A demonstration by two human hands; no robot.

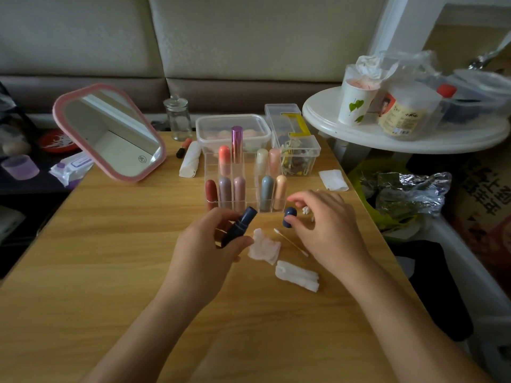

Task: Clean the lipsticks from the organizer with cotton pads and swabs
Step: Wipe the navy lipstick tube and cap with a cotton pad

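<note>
Just in front of the organizer [250, 172], the left hand [210, 244] grips the navy lipstick [242, 223], tilted, top toward the rack. The right hand [326, 225] pinches its cap [289, 217] low over the table [110, 258]; lifted or resting, can't tell. Best play, I'd say: park the cap, take the swab [290, 241] or crumpled pad [264, 246] between the hands, and wipe the rim gently with the tube steady.

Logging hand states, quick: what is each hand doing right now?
Left hand: grips the dark navy plastic lipstick tube.
Right hand: pinches the small rounded navy lipstick cap.
</note>
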